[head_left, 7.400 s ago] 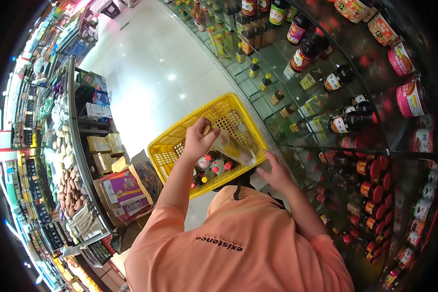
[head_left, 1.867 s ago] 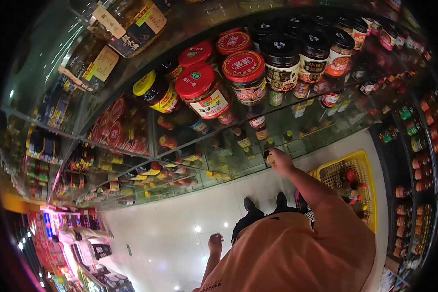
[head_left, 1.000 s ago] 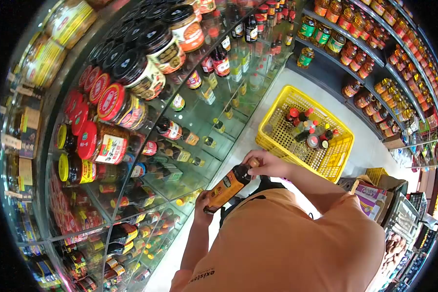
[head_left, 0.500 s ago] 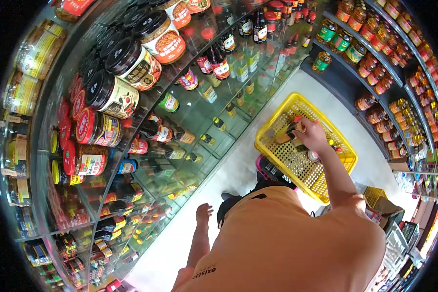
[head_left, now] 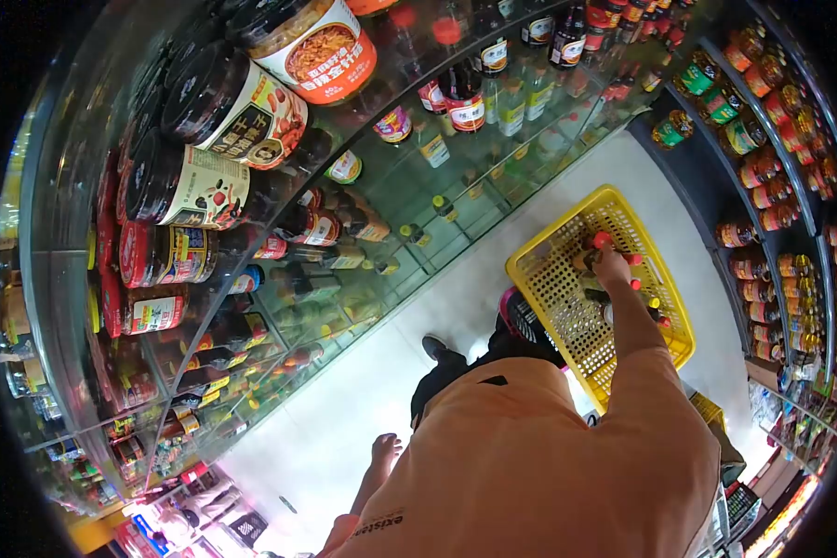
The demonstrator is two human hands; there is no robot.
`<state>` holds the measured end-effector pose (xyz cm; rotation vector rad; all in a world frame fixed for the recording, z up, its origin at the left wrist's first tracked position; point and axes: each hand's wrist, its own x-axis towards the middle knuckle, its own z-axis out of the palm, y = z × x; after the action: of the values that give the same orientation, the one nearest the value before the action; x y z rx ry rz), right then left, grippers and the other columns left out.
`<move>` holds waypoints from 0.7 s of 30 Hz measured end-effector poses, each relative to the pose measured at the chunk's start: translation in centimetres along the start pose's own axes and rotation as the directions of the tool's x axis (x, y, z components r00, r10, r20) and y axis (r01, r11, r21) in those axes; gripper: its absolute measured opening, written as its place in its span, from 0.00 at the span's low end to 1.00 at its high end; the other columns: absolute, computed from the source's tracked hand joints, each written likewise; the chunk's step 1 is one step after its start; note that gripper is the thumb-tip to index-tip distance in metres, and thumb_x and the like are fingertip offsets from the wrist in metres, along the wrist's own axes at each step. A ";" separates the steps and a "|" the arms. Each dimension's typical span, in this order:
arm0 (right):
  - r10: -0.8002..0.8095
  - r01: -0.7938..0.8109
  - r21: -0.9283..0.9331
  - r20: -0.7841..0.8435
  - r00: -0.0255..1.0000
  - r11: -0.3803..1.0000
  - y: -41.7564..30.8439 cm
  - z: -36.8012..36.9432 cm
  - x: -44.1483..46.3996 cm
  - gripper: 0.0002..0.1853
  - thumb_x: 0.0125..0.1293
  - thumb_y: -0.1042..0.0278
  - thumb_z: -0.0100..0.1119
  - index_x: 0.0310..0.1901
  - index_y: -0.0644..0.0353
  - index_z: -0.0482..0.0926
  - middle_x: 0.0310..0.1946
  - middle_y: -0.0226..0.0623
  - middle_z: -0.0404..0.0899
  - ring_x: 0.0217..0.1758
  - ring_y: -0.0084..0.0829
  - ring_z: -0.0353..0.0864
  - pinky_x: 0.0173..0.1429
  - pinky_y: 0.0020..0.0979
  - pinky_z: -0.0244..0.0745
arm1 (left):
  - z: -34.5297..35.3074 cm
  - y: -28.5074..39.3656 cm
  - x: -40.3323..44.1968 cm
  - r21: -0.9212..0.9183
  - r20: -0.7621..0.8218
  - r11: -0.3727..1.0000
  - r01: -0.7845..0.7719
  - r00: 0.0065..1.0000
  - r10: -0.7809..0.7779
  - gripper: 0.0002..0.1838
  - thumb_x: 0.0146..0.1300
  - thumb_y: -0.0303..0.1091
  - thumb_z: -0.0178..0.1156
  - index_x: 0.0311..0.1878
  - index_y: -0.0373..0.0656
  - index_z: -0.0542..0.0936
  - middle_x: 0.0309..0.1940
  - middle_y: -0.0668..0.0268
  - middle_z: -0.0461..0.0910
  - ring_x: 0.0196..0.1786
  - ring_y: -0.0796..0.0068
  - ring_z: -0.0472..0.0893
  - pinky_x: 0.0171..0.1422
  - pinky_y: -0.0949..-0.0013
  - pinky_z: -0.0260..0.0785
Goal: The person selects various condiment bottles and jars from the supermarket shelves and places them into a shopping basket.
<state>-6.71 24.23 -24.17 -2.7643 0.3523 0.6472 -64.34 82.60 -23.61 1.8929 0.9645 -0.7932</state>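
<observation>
My right hand (head_left: 612, 268) reaches down into a yellow plastic basket (head_left: 521, 265). Its fingers are closed around a bottle with a red cap (head_left: 603, 239); the bottle's dark body lies partly behind the hand, and I cannot make out its label. Several other bottles lie in the basket beside and below the hand, two with red caps (head_left: 633, 259) showing at its right. Away from the basket, my left hand (head_left: 386, 450) hangs low over the pale floor with its fingers loosely apart, holding nothing.
A glass shelf unit with jars (head_left: 216, 191) and sauce bottles (head_left: 465, 107) runs along the left. Dark shelves of oil bottles (head_left: 758, 209) stand at the right. Under the basket's left side is a pink-and-black object (head_left: 521, 316). My shoe (head_left: 432, 347) is on the floor (head_left: 344, 391).
My right hand has lowered the bottle further into the basket. The view has shifted, so the shelves and basket sit differently. My left hand still hangs free.
</observation>
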 end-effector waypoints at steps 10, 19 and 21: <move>0.153 -0.129 -0.222 0.094 0.984 0.966 1.7 4.8 3.1 0.26 0.69 0.59 0.54 0.68 0.44 0.69 0.53 0.50 0.84 0.58 0.50 0.84 0.58 0.51 0.78 | -0.3 6.6 0.4 -0.411 -0.167 0.902 0.135 0.961 -0.220 0.20 0.71 0.38 0.62 0.62 0.39 0.75 0.51 0.59 0.82 0.40 0.68 0.87 0.38 0.68 0.76; -0.056 0.034 -0.301 -0.064 0.996 0.953 -5.2 0.6 -0.6 0.20 0.66 0.61 0.59 0.58 0.59 0.77 0.50 0.52 0.84 0.55 0.53 0.84 0.58 0.50 0.79 | -1.7 9.7 1.4 -0.321 -0.166 0.946 0.052 0.980 -0.110 0.21 0.72 0.45 0.61 0.60 0.41 0.77 0.43 0.59 0.87 0.39 0.70 0.87 0.47 0.67 0.76; -0.510 0.465 -0.234 -0.196 0.838 0.854 -8.4 0.7 -1.2 0.16 0.64 0.65 0.60 0.51 0.61 0.81 0.46 0.54 0.84 0.51 0.52 0.84 0.55 0.48 0.80 | -2.2 8.4 1.9 -0.347 -0.193 0.937 0.038 0.975 -0.111 0.21 0.71 0.46 0.62 0.60 0.42 0.78 0.40 0.61 0.87 0.39 0.72 0.87 0.46 0.66 0.76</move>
<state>-5.55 32.44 -22.48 -2.9279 -0.3871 0.2021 -55.96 82.22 -20.87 1.6631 1.2261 -0.4358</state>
